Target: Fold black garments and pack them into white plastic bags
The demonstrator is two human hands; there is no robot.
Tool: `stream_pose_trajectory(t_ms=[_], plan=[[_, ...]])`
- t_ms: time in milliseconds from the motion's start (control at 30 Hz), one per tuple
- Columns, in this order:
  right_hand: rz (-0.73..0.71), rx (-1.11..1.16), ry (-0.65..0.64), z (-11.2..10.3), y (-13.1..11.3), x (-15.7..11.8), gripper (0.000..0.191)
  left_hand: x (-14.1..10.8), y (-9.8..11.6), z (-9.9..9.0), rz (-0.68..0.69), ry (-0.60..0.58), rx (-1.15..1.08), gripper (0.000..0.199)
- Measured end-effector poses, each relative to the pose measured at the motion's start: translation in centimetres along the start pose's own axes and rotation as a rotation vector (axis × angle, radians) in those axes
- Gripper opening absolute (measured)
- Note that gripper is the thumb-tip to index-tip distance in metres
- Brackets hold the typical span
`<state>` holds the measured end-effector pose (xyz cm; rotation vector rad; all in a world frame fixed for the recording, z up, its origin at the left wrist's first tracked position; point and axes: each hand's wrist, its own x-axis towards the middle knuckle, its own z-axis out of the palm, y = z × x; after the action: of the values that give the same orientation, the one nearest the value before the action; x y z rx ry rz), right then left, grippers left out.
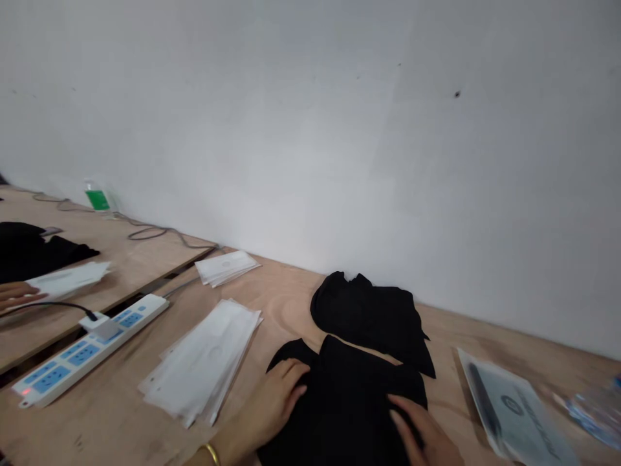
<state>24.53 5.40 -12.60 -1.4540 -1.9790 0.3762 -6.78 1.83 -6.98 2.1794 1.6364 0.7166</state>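
Over the head view, we had the left hand (pixel 272 396) and right hand (pixel 420 427) lying flat on a black garment (pixel 349 401) at six o'clock, fingers together, clamping nothing, pinning the cloth spread; a second black garment (pixel 369 320) sat just beyond at twelve, stacked plastic sleeves (pixel 201 359) at nine.

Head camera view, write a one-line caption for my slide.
Left hand and right hand on a black garment, a second garment behind, white packets and a power strip on a plywood table.
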Motion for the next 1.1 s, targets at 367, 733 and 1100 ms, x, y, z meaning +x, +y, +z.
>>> stream_pose_trajectory(t_ms=[367, 733, 1100], plan=[[-0.117, -0.173, -0.352, 1.7, -5.0, 2.0, 0.050, 2.9, 2.0, -0.5, -0.071, -0.041, 0.088, 0.024], [0.250, 0.206, 0.143, -2.0, 4.0, 5.2, 0.041, 8.3, 1.4, 2.1, -0.139, 0.013, -0.019, 0.026], [0.194, 0.444, -0.061, -1.9, 5.7, 9.2, 0.039, 14.0, 0.0, 3.4, -0.259, -0.066, -0.221, 0.024]])
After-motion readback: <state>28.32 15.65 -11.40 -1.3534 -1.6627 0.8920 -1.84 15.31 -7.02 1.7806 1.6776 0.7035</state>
